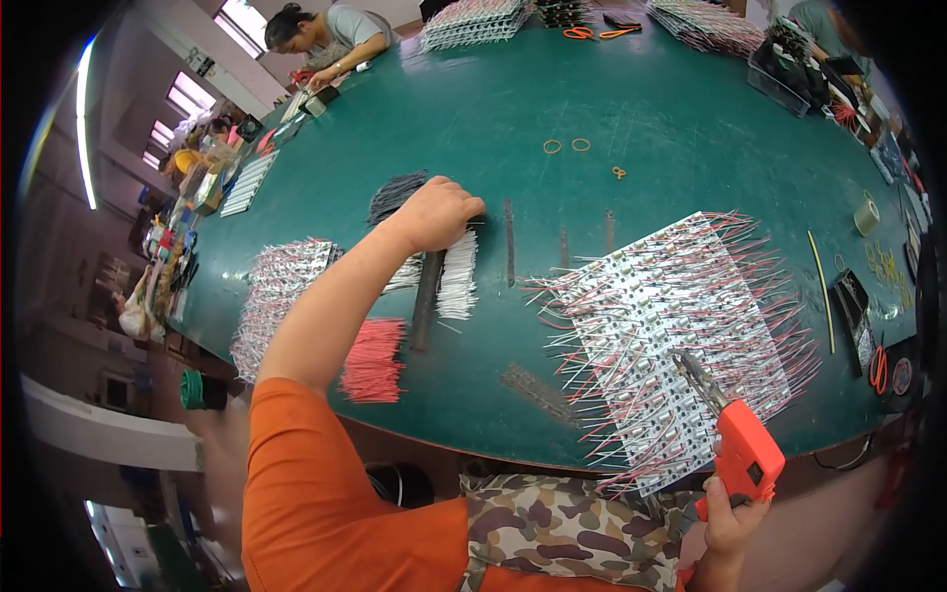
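My left hand (444, 215) is closed, knuckles up, over the top of a dark strip (426, 301). What its curled fingers hold, if anything, is hidden. Black wires (397, 194) lie in a pile just beyond it, and cut white wires (458, 281) beside the strip. Nearer me is a bundle of red wires (373, 363). In my right hand (735, 523) is an orange-red soldering gun (750, 449), its metal nose pointing up and left over a panel of white circuit boards (651, 316). Red and white wires stick out from both sides of that panel.
More wired boards (281, 286) lie at the left. Rubber bands (552, 147) rest mid-table, with a solder-like spool (866, 217) and orange-handled scissors (878, 367) to the right. A person (340, 44) works at the far left edge; a black-filled bin (779, 84) stands far right.
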`<state>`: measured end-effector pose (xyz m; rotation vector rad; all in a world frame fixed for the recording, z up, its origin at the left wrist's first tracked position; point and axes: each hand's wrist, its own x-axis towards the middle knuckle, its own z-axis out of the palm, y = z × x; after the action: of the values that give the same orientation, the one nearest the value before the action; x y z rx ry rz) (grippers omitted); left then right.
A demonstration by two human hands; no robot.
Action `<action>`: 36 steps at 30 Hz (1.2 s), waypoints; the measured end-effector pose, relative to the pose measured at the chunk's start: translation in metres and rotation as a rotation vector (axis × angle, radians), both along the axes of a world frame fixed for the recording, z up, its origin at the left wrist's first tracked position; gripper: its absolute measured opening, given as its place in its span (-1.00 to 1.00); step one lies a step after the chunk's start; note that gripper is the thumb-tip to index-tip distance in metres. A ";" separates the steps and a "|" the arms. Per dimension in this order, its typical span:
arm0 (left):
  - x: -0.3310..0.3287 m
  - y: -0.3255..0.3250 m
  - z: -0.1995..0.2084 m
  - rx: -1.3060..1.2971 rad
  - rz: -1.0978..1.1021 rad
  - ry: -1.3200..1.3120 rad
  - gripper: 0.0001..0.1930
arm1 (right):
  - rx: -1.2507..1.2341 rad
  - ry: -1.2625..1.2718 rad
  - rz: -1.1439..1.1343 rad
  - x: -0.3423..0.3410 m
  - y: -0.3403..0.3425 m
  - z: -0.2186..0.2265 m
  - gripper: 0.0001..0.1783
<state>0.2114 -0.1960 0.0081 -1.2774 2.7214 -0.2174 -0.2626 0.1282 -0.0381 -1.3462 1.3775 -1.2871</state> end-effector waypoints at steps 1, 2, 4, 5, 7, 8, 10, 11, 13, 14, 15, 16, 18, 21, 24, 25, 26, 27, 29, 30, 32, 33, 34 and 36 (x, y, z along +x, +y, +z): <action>0.002 0.001 0.001 0.014 0.017 0.023 -0.72 | -0.007 0.021 0.006 -0.001 0.000 -0.001 -0.47; 0.003 0.001 0.001 0.029 0.033 0.045 -0.70 | -0.006 0.021 0.006 0.001 0.000 0.002 -0.47; 0.004 0.002 0.001 0.053 0.059 0.036 -0.68 | 0.021 -0.052 -0.003 0.006 -0.002 0.009 -0.48; 0.005 0.002 0.002 0.076 0.083 0.027 -0.67 | 0.021 -0.052 -0.003 0.006 -0.002 0.008 -0.48; 0.006 0.005 0.003 0.068 0.071 0.052 -0.67 | 0.001 -0.030 -0.006 0.004 -0.001 0.005 -0.48; 0.007 0.006 0.003 0.060 0.058 0.076 -0.67 | 0.002 -0.030 -0.004 0.005 -0.002 0.007 -0.48; 0.008 0.007 0.003 0.058 0.060 0.072 -0.68 | 0.006 -0.092 0.038 0.006 -0.003 0.013 -0.49; 0.008 0.008 0.004 0.054 0.059 0.069 -0.68 | 0.006 -0.092 0.040 0.006 -0.003 0.013 -0.49; 0.007 0.009 0.005 0.059 0.063 0.047 -0.69 | 0.005 -0.077 0.050 0.005 -0.003 0.012 -0.49; 0.007 0.010 0.006 0.062 0.064 0.025 -0.70 | 0.005 -0.077 0.051 0.005 -0.003 0.011 -0.49; 0.008 0.010 0.007 0.062 0.065 0.025 -0.70 | -0.013 -0.034 0.030 0.005 -0.003 0.008 -0.49; 0.008 0.011 0.007 0.076 0.057 0.000 -0.71 | -0.031 0.009 0.009 0.006 -0.004 0.007 -0.49; 0.009 0.013 0.009 0.091 0.049 -0.025 -0.73 | -0.021 -0.005 0.017 0.005 -0.003 0.008 -0.49; 0.005 0.021 0.015 0.052 0.092 0.069 -0.76 | -0.004 -0.039 0.039 0.007 -0.004 0.018 -0.49; -0.001 0.038 0.024 0.152 0.114 0.078 -0.78 | -0.012 -0.054 0.033 0.005 -0.002 0.011 -0.50; -0.003 0.046 0.025 0.158 0.117 0.096 -0.80 | -0.028 -0.047 0.014 0.004 -0.001 0.008 -0.50; -0.004 0.053 0.026 0.163 0.123 0.114 -0.82 | -0.028 -0.050 0.016 0.005 -0.001 0.009 -0.50; -0.004 0.057 0.024 0.156 0.143 0.110 -0.85 | -0.032 -0.055 0.025 0.005 -0.002 0.010 -0.50; -0.001 0.062 0.020 0.103 0.136 0.113 -0.87 | -0.037 -0.063 0.036 0.005 -0.001 0.009 -0.50; 0.001 0.064 0.017 0.051 0.127 0.119 -0.90 | -0.035 -0.046 0.031 0.004 0.000 0.006 -0.50; 0.002 0.067 0.009 0.032 0.130 0.086 -0.88 | -0.032 -0.030 0.024 0.003 0.001 0.005 -0.50; 0.001 0.068 0.005 0.014 0.130 0.055 -0.86 | -0.045 -0.031 0.028 0.003 0.000 0.006 -0.50; 0.000 0.072 0.002 0.016 0.128 0.055 -0.86 | -0.057 -0.031 0.032 0.003 0.001 0.007 -0.51; -0.003 0.077 -0.004 -0.077 0.113 0.071 -0.88 | -0.041 -0.012 -0.024 0.001 0.006 0.000 -0.51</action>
<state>0.2081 -0.1194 0.0037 -1.4820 2.7121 -0.2726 -0.2615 0.1343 -0.0378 -1.3517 1.3698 -1.3441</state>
